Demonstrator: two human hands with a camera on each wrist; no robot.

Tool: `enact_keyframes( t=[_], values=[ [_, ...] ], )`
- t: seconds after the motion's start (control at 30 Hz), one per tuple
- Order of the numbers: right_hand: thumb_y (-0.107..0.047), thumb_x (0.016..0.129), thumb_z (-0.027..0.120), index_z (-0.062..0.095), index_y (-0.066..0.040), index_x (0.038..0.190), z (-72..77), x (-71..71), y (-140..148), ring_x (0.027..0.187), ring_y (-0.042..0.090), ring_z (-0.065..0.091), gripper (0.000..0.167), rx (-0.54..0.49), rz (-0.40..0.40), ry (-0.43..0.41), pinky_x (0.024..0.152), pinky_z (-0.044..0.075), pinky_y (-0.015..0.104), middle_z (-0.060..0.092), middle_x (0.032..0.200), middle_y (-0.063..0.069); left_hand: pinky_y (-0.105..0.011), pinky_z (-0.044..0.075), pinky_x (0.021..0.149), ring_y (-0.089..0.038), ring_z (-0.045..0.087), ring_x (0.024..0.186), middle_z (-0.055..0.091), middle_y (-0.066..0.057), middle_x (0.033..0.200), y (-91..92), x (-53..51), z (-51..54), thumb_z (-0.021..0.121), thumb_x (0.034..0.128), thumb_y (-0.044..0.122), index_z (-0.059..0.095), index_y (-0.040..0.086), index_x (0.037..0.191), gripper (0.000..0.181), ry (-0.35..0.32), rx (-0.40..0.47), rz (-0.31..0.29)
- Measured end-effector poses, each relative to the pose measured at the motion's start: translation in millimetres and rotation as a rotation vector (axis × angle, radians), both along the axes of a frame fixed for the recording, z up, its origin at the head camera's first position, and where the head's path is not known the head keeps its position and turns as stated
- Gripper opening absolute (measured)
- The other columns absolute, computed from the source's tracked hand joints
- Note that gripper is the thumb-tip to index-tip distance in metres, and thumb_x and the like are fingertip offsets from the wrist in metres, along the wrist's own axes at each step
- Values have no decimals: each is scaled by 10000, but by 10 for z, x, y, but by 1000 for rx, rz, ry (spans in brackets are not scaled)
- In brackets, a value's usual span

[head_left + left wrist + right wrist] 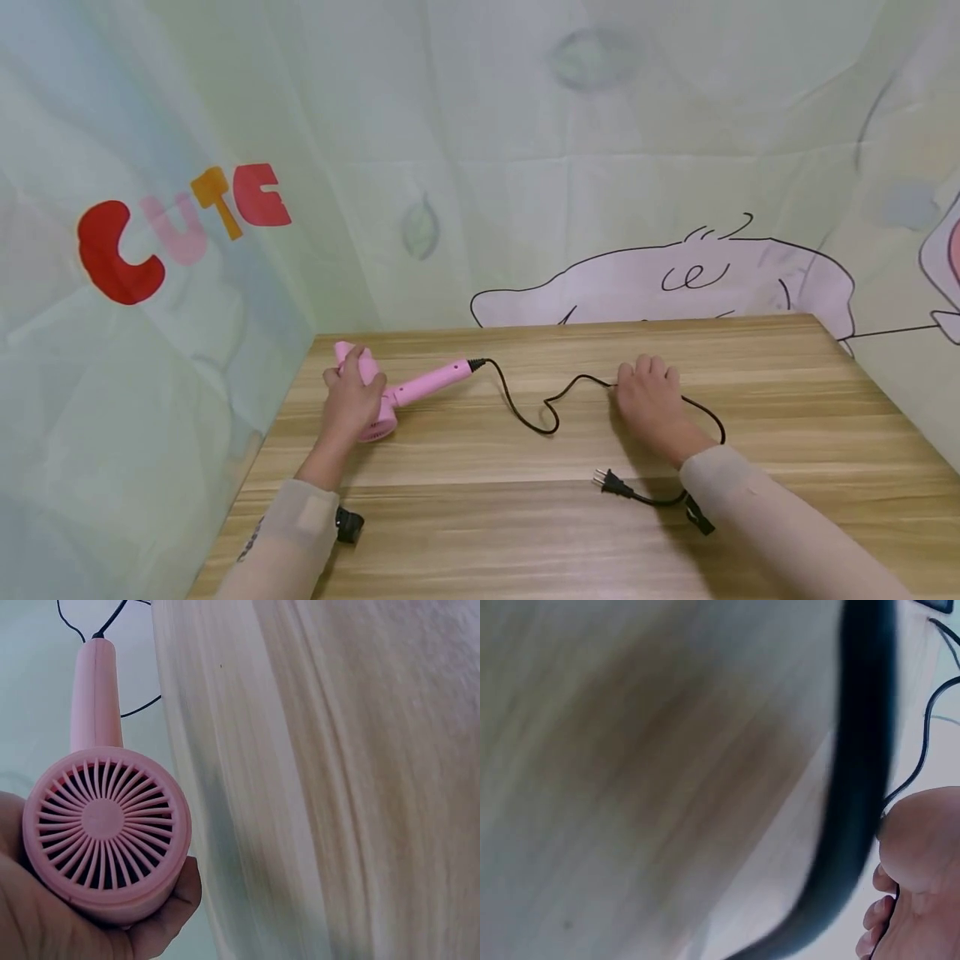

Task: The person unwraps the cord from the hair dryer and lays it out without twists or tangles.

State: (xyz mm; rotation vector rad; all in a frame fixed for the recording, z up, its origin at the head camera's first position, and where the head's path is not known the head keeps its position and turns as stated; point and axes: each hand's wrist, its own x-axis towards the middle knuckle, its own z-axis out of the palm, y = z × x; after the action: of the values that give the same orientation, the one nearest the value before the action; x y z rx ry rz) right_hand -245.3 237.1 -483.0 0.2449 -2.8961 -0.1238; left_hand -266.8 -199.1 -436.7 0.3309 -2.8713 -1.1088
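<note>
A pink hair dryer (431,383) is at the far left of the wooden table, its handle pointing right. My left hand (351,406) grips its barrel. In the left wrist view, the round slatted grille (103,817) faces the camera, with fingers and thumb around the barrel. A thin black power cord (517,414) winds from the handle toward the right. My right hand (651,404) holds this cord midway, palm down; its fingers look curled in the right wrist view, where the cord (862,750) looms blurred. Beyond that hand, the cord loops back to a black plug (615,483) with metal prongs.
The light wooden table (480,533) ends at a fabric backdrop with cartoon drawings and coloured letters (123,254). Black wrist devices are partly visible under the left sleeve (296,521) and right sleeve (765,508). The plug lies near the right forearm.
</note>
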Motion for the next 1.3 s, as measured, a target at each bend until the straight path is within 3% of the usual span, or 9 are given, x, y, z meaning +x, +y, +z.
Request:
enact_keyframes(
  t=[0.23, 0.6, 0.77, 0.97, 1.3],
  values=[
    [-280, 1056, 521, 422, 12, 796, 12, -35, 186, 682, 312, 404, 403, 1, -70, -55, 600, 411, 444, 376, 739, 153, -526, 496, 818, -455, 522, 1055, 215, -340, 1490, 0, 6, -21, 474, 1031, 324, 150, 187, 1633, 697, -5, -3, 2],
    [-226, 1077, 399, 475, 126, 910, 115, -31, 474, 823, 504, 504, 398, -206, -223, -294, 722, 477, 604, 445, 857, 332, -533, 474, 835, -437, 522, 1032, 212, -336, 1498, -41, 24, -60, 469, 1021, 342, 160, 180, 1629, 701, -14, -27, 26],
    [-187, 1065, 402, 526, 188, 943, 117, -23, 613, 791, 505, 538, 413, -173, -205, -330, 682, 502, 592, 490, 824, 329, -519, 472, 827, -425, 516, 1022, 223, -336, 1486, -64, 29, -61, 471, 1023, 340, 156, 169, 1630, 705, -15, -21, 31],
    [-127, 1036, 408, 609, 166, 942, 144, -4, 703, 787, 464, 531, 367, -109, -146, -374, 660, 510, 584, 541, 854, 239, -511, 475, 815, -429, 520, 1005, 256, -355, 1446, -49, 29, -73, 479, 1017, 328, 170, 145, 1625, 706, -19, -35, 31],
    [-23, 970, 392, 542, 214, 1025, 214, -9, 658, 924, 520, 559, 286, -165, -152, -482, 781, 502, 627, 558, 962, 331, -516, 481, 826, -439, 529, 1031, 261, -360, 1442, 49, 62, -59, 473, 1012, 362, 157, 148, 1627, 724, -68, -41, 13]
  ],
)
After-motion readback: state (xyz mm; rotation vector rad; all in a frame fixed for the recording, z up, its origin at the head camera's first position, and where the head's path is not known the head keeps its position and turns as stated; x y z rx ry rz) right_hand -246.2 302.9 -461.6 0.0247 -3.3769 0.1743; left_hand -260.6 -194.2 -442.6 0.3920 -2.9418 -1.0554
